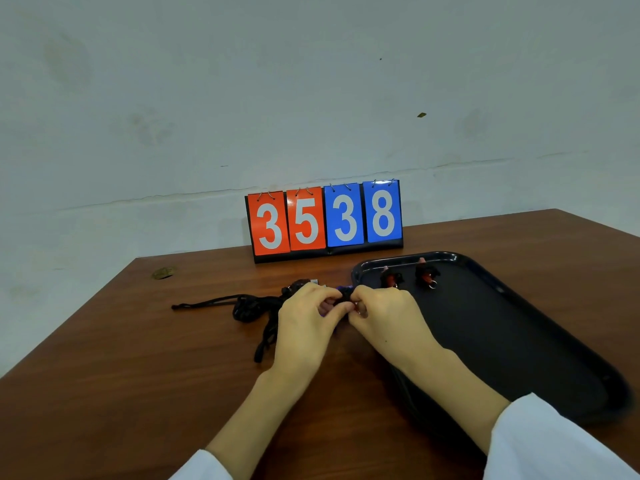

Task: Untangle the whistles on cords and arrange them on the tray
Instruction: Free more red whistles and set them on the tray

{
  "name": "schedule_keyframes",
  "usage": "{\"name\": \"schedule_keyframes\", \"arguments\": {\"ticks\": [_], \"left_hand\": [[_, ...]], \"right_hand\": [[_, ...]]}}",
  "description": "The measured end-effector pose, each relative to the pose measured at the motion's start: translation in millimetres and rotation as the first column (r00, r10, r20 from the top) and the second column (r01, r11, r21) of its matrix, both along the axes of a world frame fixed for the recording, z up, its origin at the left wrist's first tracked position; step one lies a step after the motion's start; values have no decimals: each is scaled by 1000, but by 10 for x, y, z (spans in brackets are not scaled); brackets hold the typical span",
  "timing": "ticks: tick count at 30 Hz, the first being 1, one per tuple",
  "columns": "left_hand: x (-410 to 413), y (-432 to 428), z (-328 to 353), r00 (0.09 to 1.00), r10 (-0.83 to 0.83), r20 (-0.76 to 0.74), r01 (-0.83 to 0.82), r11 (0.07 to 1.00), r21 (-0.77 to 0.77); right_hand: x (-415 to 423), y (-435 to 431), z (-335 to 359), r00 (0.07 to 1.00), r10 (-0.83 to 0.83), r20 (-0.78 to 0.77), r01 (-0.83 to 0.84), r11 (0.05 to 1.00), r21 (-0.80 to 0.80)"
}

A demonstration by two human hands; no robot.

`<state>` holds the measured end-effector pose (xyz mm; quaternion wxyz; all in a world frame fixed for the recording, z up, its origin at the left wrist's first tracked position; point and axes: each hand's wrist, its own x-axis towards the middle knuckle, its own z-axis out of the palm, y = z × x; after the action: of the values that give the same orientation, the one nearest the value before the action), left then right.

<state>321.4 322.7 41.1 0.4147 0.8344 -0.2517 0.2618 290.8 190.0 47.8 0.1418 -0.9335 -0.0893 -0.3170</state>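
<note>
Both hands, left hand [304,317] and right hand [377,313], pinch a knotted black cord [252,308] beside the tray [519,341]; loosening it gently, not yanking, seems wisest.

Both arms reach forward from the lower edge of the view, and the two hands meet in the middle. The left hand [304,318] is palm down, its back toward the camera, with the fingers curled and the thumb turned toward the other hand. The right hand [384,317] has the same pose, knuckles up and fingertips curled inward. The fingertips of both hands are very close together, and they pinch a piece of the black cord [341,301] between them. The left forearm [256,410] and right forearm [460,386] are bare; white sleeves begin lower.
</note>
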Motion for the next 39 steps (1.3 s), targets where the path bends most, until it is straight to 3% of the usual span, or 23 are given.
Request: {"name": "schedule_keyframes", "arguments": {"ticks": [7,13,18,20,22,24,26,29,31,35,39], "left_hand": [[-10,-28,3,991,58,-119,-55,998,29],[-9,-94,-29,978,103,-182,-120,989,-88],[27,-104,-19,945,83,-315,-122,987,-106],[55,-103,-2,883,-29,-469,-60,983,-175],[68,-76,16,750,-183,-636,1,961,-275],[86,-33,19,649,-293,-702,48,937,-346],[119,1,1,695,-285,-660,51,935,-351],[126,-1,-21,887,-93,-451,3,981,-195],[110,-4,-41,958,-28,-286,7,997,-75],[113,25,-108,997,-71,37,63,982,178],[129,19,-137,996,-82,22,77,983,165]], "right_hand": [[31,41,-59,999,-35,-18,34,997,-75],[29,65,-59,999,-49,-9,48,996,-70],[31,70,-23,992,-59,-109,54,997,-50],[44,40,-21,987,-65,-146,63,998,-19],[53,20,-33,985,-43,-168,45,999,13],[50,4,-39,986,-19,-167,24,999,26],[44,-6,-39,986,0,-169,8,999,48],[28,0,-41,981,19,-193,-10,999,51],[18,7,-36,981,18,-191,-1,996,88],[30,-15,-19,976,-23,-216,57,987,150],[34,-32,-8,971,-33,-238,67,988,137]]}}
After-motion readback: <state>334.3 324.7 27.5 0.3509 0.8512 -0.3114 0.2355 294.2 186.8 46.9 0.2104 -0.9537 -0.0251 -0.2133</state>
